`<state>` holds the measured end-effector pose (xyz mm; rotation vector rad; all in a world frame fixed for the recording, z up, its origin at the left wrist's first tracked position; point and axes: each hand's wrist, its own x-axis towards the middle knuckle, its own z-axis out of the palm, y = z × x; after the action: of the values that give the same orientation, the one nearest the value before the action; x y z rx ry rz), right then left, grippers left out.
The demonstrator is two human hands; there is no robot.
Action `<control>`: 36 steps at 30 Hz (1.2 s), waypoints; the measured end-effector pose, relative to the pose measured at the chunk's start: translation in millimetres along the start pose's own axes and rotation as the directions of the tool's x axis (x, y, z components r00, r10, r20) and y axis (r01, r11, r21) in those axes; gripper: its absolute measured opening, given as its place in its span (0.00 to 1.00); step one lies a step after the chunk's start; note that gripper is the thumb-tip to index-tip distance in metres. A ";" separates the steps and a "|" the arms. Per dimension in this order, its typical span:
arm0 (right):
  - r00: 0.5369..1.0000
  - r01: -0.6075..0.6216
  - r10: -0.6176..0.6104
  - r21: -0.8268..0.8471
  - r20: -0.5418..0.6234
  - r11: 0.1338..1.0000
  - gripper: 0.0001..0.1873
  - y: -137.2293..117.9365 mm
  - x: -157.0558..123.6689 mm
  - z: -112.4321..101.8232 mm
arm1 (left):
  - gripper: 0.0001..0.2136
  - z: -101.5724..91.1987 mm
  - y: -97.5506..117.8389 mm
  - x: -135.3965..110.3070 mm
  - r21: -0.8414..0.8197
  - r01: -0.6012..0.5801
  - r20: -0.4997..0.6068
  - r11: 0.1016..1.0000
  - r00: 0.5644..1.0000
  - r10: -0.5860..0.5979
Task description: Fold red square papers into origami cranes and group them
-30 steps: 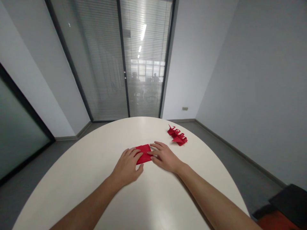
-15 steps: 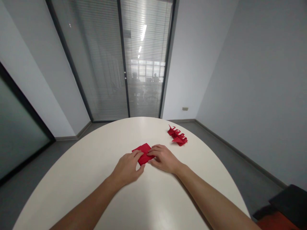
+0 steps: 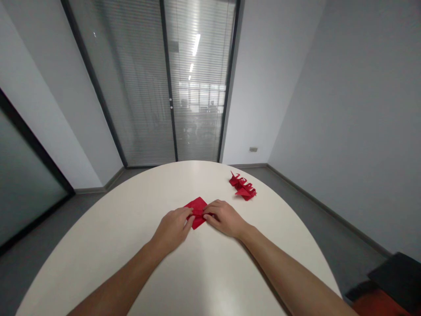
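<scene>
A folded sheet of red paper (image 3: 198,204) lies on the white round table (image 3: 158,281), one corner pointing toward me. My left hand (image 3: 174,226) pinches its left side between thumb and fingers. On the right side, my right hand (image 3: 224,217) grips the paper the same way, thumb near the fingertips. Both hands rest low over the tabletop, and the fingers cover the paper's left and right corners. Beyond my right hand stands a row of several red folded paper cranes (image 3: 243,186), close together and apart from the sheet.
The table's curved far edge lies in front of a glass partition with blinds (image 3: 200,131). A grey wall (image 3: 355,131) rises to the right. At the lower right is a black and red object, perhaps a chair (image 3: 394,281).
My left thumb has closed in onto the paper, and my right thumb has moved up to its edge. The paper's near corner now shows more fully between the hands. The cranes have stayed put.
</scene>
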<state>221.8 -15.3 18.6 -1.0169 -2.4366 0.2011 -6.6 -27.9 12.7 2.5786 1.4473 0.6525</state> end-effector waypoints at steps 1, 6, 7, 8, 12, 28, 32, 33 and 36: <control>1.000 -0.010 0.010 -0.001 0.000 1.000 0.09 1.0 -0.3 0.9 | 0.12 -0.1 -0.1 0.4 0.006 0.003 0.002 1.000 1.000 -0.003; 0.998 -0.067 0.067 0.006 -0.007 0.998 0.09 3.9 -2.4 4.1 | 0.12 2.5 -1.7 1.5 0.032 0.013 0.000 0.999 1.000 -0.013; 0.997 -0.078 0.078 0.012 -0.013 0.997 0.10 4.1 -2.7 4.6 | 0.12 3.7 -2.4 1.5 0.033 0.021 -0.005 0.999 1.000 -0.021; 0.996 -0.088 0.088 0.019 -0.018 0.996 0.11 4.3 -3.0 5.0 | 0.13 4.9 -3.1 1.4 0.031 0.029 -0.012 0.999 1.000 -0.029; 0.996 -0.084 0.086 0.045 -0.031 0.995 0.14 4.9 -3.6 6.0 | 0.17 7.7 -4.9 0.5 0.029 0.038 -0.021 0.999 0.999 -0.038; 0.997 0.073 -0.073 -0.014 -0.006 0.997 0.15 1.7 -1.9 1.3 | 0.15 6.3 -2.3 -1.6 0.070 -0.099 -0.036 0.993 0.994 0.101; 0.994 0.107 -0.107 -0.014 0.014 0.994 0.10 -3.9 0.3 -4.4 | 0.16 8.3 -1.4 -2.5 0.088 -0.117 -0.040 0.989 0.992 0.121; 0.993 0.114 -0.113 -0.018 0.019 0.993 0.09 -5.2 0.8 -5.5 | 0.17 8.8 -1.7 -2.7 0.096 -0.123 -0.030 0.988 0.992 0.127; 0.990 0.138 -0.137 -0.021 0.033 0.990 0.07 -7.8 1.3 -6.9 | 0.19 9.6 -2.9 -3.5 0.125 -0.127 0.010 0.984 0.992 0.127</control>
<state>219.4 -20.3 27.5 -0.8574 -2.5318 0.1431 -6.4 -28.3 2.1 2.7856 1.3741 0.5922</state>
